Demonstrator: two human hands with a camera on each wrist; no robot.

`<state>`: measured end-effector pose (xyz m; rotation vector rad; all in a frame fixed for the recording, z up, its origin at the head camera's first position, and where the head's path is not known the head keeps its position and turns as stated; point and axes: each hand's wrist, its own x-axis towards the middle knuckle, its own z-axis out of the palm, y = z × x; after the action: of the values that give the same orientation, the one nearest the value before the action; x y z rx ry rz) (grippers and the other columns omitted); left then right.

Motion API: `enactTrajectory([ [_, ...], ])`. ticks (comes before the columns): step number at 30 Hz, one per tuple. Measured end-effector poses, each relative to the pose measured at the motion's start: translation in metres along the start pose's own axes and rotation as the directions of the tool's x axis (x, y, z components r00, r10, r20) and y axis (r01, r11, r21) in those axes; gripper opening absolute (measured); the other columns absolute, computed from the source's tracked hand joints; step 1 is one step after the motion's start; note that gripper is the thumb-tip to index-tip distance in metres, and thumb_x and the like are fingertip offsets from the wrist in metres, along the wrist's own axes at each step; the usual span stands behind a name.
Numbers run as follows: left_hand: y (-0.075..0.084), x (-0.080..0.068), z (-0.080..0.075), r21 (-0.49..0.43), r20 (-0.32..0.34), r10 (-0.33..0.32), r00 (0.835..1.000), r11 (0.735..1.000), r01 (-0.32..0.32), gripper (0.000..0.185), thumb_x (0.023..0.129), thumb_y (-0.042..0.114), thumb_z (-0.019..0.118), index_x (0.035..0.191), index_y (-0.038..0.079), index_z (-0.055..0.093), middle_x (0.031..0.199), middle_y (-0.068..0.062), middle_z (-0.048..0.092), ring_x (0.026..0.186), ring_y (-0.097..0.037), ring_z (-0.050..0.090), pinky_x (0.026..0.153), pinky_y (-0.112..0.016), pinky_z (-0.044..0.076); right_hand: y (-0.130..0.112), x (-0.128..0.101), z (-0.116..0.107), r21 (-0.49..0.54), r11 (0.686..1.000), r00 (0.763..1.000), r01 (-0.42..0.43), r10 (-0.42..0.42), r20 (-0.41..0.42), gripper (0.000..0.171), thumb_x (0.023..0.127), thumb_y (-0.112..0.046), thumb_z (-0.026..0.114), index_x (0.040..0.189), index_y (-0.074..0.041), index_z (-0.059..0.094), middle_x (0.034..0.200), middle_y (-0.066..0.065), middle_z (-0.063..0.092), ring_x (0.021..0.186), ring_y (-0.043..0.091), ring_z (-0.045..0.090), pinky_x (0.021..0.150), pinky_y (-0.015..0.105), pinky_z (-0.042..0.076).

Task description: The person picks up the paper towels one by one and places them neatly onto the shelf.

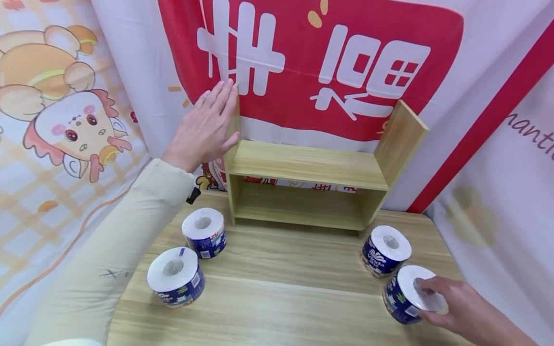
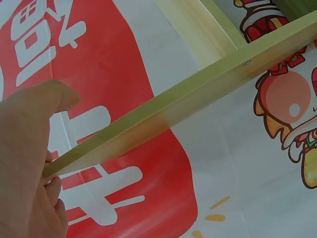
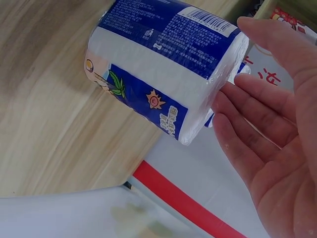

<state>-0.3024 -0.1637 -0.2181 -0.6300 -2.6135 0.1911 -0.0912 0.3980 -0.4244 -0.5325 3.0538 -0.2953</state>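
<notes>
Right hand (image 3: 277, 144) open beside roll (image 3: 163, 74), barcode only wrist-visible

The wide middle of the pale wooden table (image 1: 281, 288) lies open between two blue-wrapped toilet paper rolls at left (image 1: 190, 262) and two at right (image 1: 391, 274). Both tiers of the small light wooden shelf (image 1: 303, 187) stand unblocked in front.

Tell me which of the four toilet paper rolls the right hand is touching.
The front-right roll, nearest the table's right corner: the right hand rests fingers on its top. The other three rolls stand untouched.
</notes>
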Motion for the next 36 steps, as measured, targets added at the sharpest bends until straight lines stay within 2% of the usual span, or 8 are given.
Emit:
enactTrajectory([
  [3, -0.002, 0.000, 0.001, 0.005, -0.005, 0.009, 1.000, 1.000, -0.009, 0.095, 0.102, 0.033, 0.059, 0.168, 0.000, 0.000, 0.178, -0.022, 0.006, 0.166, -0.040, 0.010, 0.135, -0.054, 0.017, 0.001, 0.000, 0.005, -0.037, 0.995, 0.989, 0.093, -0.097, -0.109, 0.051, 0.066, -0.036, 0.100, 0.107, -0.015, 0.077, 0.102, -0.005, 0.077, 0.084, 0.003, 0.065, 0.069, 0.027, 0.064],
  [6, -0.005, -0.001, 0.002, 0.010, -0.016, 0.009, 1.000, 1.000, -0.008, 0.094, 0.100, 0.030, 0.060, 0.168, -0.001, 0.003, 0.177, -0.023, 0.008, 0.165, -0.041, 0.012, 0.135, -0.054, 0.017, 0.004, 0.002, 0.011, -0.081, 0.979, 0.956, 0.188, -0.201, -0.212, 0.052, 0.059, -0.031, 0.102, 0.102, -0.015, 0.077, 0.096, -0.008, 0.077, 0.081, -0.004, 0.061, 0.065, 0.017, 0.058],
  [13, -0.011, -0.004, 0.005, -0.014, -0.050, 0.007, 0.999, 1.000, -0.008, 0.092, 0.098, 0.023, 0.060, 0.169, 0.000, 0.007, 0.178, -0.022, 0.011, 0.166, -0.039, 0.014, 0.135, -0.052, 0.019, 0.003, 0.008, 0.016, -0.092, 0.967, 0.935, 0.236, -0.252, -0.249, 0.053, 0.056, -0.030, 0.102, 0.098, -0.016, 0.074, 0.089, -0.013, 0.070, 0.078, -0.008, 0.055, 0.060, 0.013, 0.051],
  [19, -0.011, -0.006, 0.005, 0.010, -0.059, 0.021, 0.998, 1.000, -0.021, 0.093, 0.098, 0.024, 0.063, 0.169, 0.001, 0.005, 0.178, -0.021, 0.009, 0.166, -0.038, 0.013, 0.134, -0.052, 0.021, 0.002, 0.011, 0.021, -0.135, 0.951, 0.894, 0.278, -0.307, -0.325, 0.057, 0.046, -0.025, 0.102, 0.092, -0.018, 0.070, 0.083, -0.018, 0.062, 0.076, -0.011, 0.049, 0.059, 0.009, 0.040],
  [26, -0.009, -0.006, 0.004, 0.015, -0.049, 0.025, 0.998, 1.000, -0.024, 0.092, 0.100, 0.023, 0.061, 0.168, 0.000, 0.004, 0.178, -0.022, 0.009, 0.166, -0.039, 0.013, 0.135, -0.052, 0.020, 0.004, 0.010, 0.023, -0.134, 0.953, 0.900, 0.272, -0.301, -0.314, 0.059, 0.043, -0.025, 0.103, 0.091, -0.018, 0.070, 0.082, -0.016, 0.062, 0.075, -0.009, 0.049, 0.061, 0.010, 0.041],
  [33, -0.008, -0.006, 0.004, 0.015, -0.040, 0.020, 0.999, 1.000, -0.020, 0.092, 0.100, 0.023, 0.061, 0.168, -0.001, 0.003, 0.178, -0.022, 0.008, 0.166, -0.040, 0.012, 0.135, -0.052, 0.018, 0.003, 0.011, 0.022, -0.111, 0.960, 0.914, 0.256, -0.278, -0.294, 0.057, 0.046, -0.025, 0.103, 0.092, -0.018, 0.070, 0.084, -0.018, 0.063, 0.076, -0.009, 0.050, 0.061, 0.012, 0.045],
  [36, -0.008, -0.006, 0.004, 0.011, -0.043, 0.016, 0.999, 1.000, -0.015, 0.092, 0.100, 0.023, 0.061, 0.168, -0.002, 0.005, 0.178, -0.022, 0.008, 0.166, -0.040, 0.012, 0.135, -0.052, 0.019, 0.004, 0.013, 0.021, -0.102, 0.960, 0.912, 0.262, -0.280, -0.299, 0.057, 0.046, -0.025, 0.103, 0.092, -0.020, 0.070, 0.083, -0.019, 0.063, 0.076, -0.010, 0.050, 0.061, 0.011, 0.046],
])
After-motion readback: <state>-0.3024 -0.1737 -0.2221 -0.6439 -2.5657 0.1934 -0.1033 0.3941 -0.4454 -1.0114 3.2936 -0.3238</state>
